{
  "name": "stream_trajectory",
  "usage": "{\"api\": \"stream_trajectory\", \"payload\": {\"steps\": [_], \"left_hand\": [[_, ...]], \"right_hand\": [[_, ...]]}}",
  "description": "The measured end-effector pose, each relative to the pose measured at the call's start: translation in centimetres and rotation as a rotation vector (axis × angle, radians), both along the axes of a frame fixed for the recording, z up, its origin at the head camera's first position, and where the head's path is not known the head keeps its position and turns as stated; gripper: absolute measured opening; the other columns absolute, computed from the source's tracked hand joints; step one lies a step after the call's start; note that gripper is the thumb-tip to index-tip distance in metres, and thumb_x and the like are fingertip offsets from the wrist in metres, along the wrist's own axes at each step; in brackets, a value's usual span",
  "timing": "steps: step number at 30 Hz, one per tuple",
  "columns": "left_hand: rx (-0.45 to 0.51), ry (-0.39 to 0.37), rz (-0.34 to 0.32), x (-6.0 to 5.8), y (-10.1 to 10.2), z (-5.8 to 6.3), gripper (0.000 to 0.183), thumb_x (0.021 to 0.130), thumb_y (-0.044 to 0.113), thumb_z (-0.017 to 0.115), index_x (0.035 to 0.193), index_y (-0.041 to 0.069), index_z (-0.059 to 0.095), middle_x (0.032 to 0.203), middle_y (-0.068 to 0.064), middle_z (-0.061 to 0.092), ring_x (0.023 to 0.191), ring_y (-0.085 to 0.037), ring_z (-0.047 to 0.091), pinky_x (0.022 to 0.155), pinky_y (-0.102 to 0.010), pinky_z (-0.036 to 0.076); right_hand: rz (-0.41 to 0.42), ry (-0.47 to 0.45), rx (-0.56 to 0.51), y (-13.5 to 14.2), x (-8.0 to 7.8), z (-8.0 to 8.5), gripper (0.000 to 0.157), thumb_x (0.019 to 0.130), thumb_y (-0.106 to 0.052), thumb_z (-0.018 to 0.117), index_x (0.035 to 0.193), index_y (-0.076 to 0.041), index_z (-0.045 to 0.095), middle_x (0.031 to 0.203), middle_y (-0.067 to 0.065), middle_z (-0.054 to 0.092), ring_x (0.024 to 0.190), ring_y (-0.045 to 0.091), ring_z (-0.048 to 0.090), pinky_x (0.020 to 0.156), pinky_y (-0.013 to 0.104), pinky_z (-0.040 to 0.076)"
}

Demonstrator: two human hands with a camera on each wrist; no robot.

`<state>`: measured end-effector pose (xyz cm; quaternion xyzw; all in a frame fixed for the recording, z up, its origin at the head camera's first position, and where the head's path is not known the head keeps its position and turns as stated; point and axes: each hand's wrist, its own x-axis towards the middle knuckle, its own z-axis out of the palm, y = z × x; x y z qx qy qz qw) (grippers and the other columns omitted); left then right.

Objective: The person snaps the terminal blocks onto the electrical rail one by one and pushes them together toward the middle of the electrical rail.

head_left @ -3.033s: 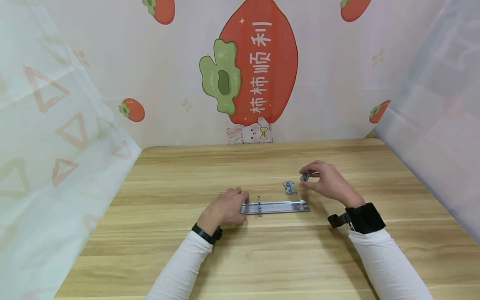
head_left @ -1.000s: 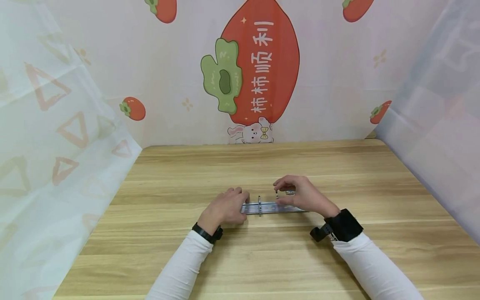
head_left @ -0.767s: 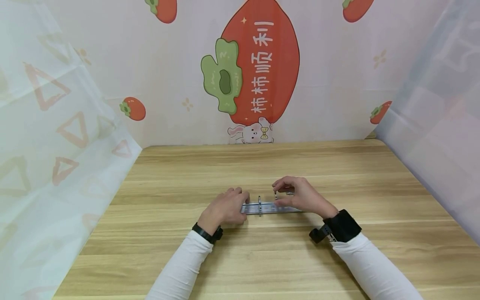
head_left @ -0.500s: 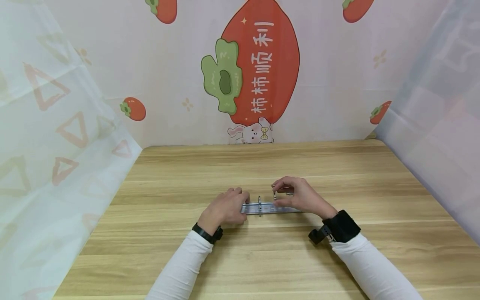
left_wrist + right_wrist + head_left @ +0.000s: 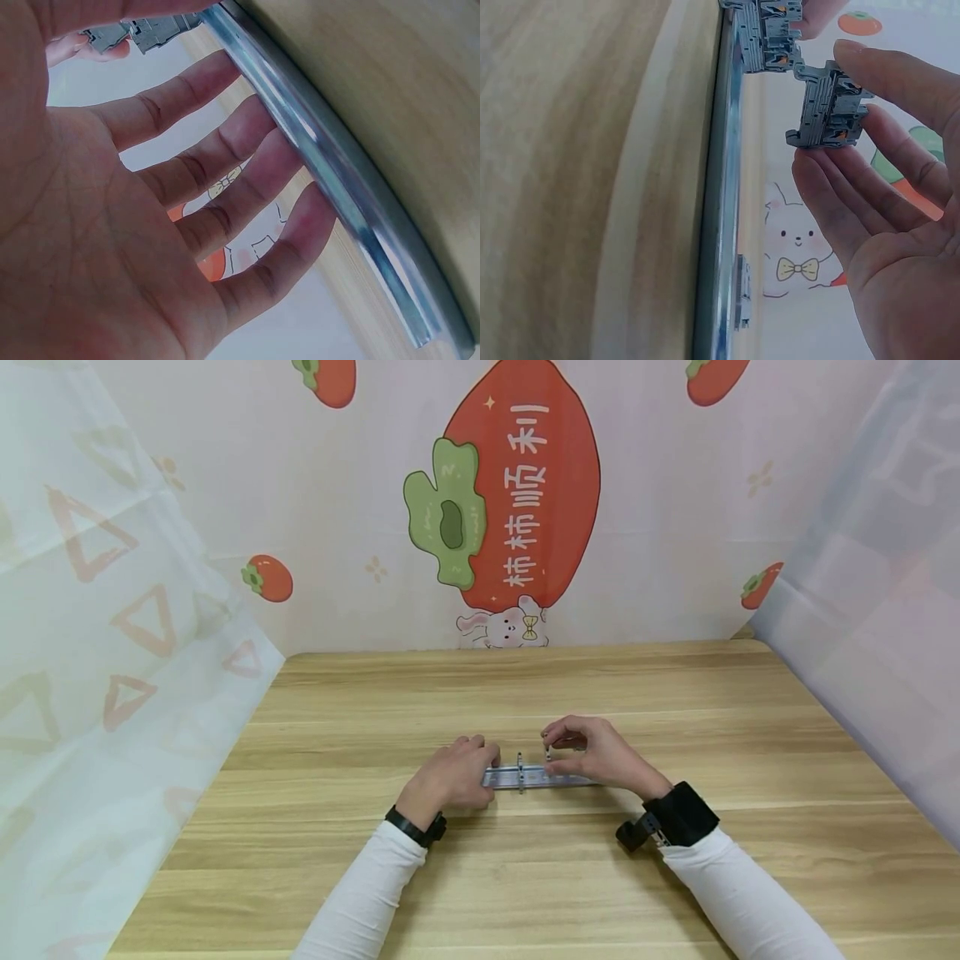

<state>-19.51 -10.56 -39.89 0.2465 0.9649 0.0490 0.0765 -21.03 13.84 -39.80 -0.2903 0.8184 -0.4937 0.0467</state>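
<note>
A metal DIN rail lies across the table, its left end gripped by my left hand. In the left wrist view, the fingertips press along the rail's long side. One grey terminal block stands upright across the rail, right of that hand. My right hand pinches a second grey terminal block between thumb and fingers, upright and close above the rail, just right of the mounted one. A third terminal block lies flat behind the rail, mostly hidden by my right hand in the head view.
The wooden table extends around the rail on all sides. A printed cloth backdrop rises at the table's far edge, with pale cloth hanging at left and right. Black straps with small cameras sit on the wrists.
Over three seconds my right hand has brought its terminal block left and nearer, from behind the rail to over it; lately it creeps slightly left. My left hand stays on the rail.
</note>
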Motion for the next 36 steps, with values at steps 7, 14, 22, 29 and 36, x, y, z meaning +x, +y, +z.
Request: {"api": "stream_trajectory", "payload": {"steps": [7,14,22,29,36], "left_hand": [[0.002,-0.008,-0.002,0.0,0.0,0.1,0.037,0.072,0.03,0.066,0.106,0.02,0.056,0.097,0.002,0.047,0.086,-0.016,0.044,0.068,-0.034,0.04],[0.006,-0.009,-0.004,0.0,0.0,0.1,0.038,0.072,0.03,0.066,0.107,0.02,0.055,0.097,0.003,0.047,0.086,-0.016,0.044,0.068,-0.033,0.04],[0.007,-0.008,-0.004,0.0,0.0,0.1,0.039,0.071,0.029,0.066,0.107,0.02,0.056,0.096,0.003,0.047,0.086,-0.016,0.044,0.067,-0.032,0.04],[0.014,-0.01,-0.009,0.1,0.0,0.1,0.039,0.071,0.029,0.066,0.108,0.02,0.056,0.096,0.003,0.047,0.085,-0.016,0.044,0.067,-0.032,0.04],[0.003,-0.018,-0.005,0.0,0.0,0.1,0.038,0.072,0.03,0.066,0.107,0.021,0.055,0.097,0.003,0.046,0.085,-0.016,0.044,0.067,-0.032,0.039]], "right_hand": [[0.03,-0.015,0.002,-0.4,0.6,0.7,0.027,0.074,-0.007,0.072,0.098,-0.006,0.06,0.111,0.02,0.056,0.101,0.033,0.057,0.087,0.043,0.042],[0.044,-0.05,-0.006,-0.6,0.6,0.3,0.027,0.074,-0.004,0.072,0.098,-0.003,0.06,0.111,0.021,0.056,0.102,0.034,0.057,0.088,0.045,0.041],[0.06,-0.075,0.013,-0.9,0.6,-0.1,0.032,0.073,-0.005,0.073,0.101,0.002,0.06,0.114,0.021,0.056,0.101,0.033,0.056,0.088,0.044,0.041],[0.09,-0.065,-0.007,-0.9,0.6,-0.3,0.031,0.073,-0.006,0.073,0.1,0.002,0.06,0.112,0.022,0.056,0.101,0.035,0.056,0.087,0.047,0.041],[0.112,-0.079,-0.03,-1.0,0.8,0.0,0.031,0.074,-0.005,0.072,0.101,0.004,0.059,0.112,0.024,0.055,0.102,0.036,0.056,0.087,0.046,0.041]]}}
